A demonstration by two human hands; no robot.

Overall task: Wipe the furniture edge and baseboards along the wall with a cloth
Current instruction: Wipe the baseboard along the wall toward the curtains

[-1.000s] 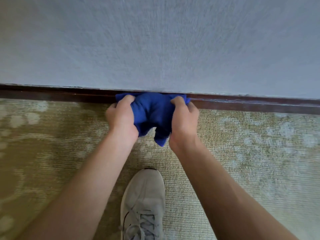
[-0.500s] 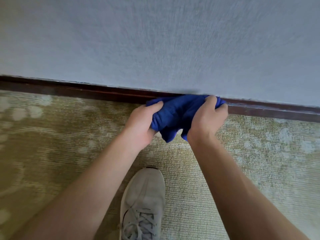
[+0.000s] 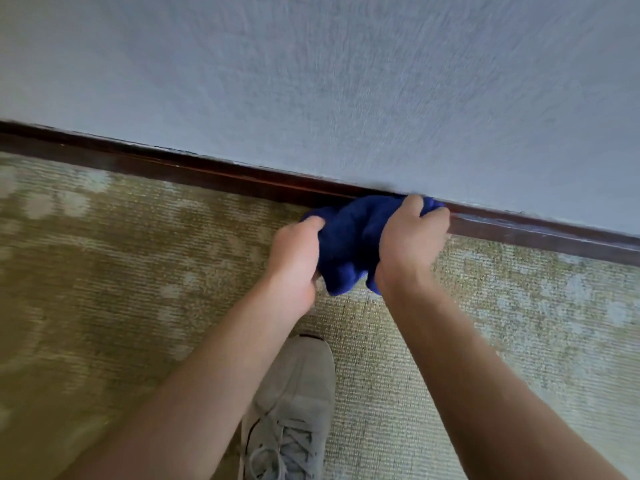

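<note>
A bunched blue cloth (image 3: 353, 237) is pressed against the dark brown baseboard (image 3: 207, 176) that runs along the foot of the pale textured wall (image 3: 346, 81). My left hand (image 3: 296, 258) grips the cloth's left side with curled fingers. My right hand (image 3: 412, 237) grips its right side, fingertips up against the baseboard. A loose end of the cloth hangs down between my wrists over the carpet.
Patterned olive and pale carpet (image 3: 121, 271) covers the floor below the baseboard. My grey laced shoe (image 3: 294, 410) stands on it just behind my hands. The baseboard continues to the right (image 3: 554, 233) and far to the left.
Both hands have slid the cloth to the right along the baseboard, keeping the same grip. The view has tilted, so the baseboard now slopes down to the right.
</note>
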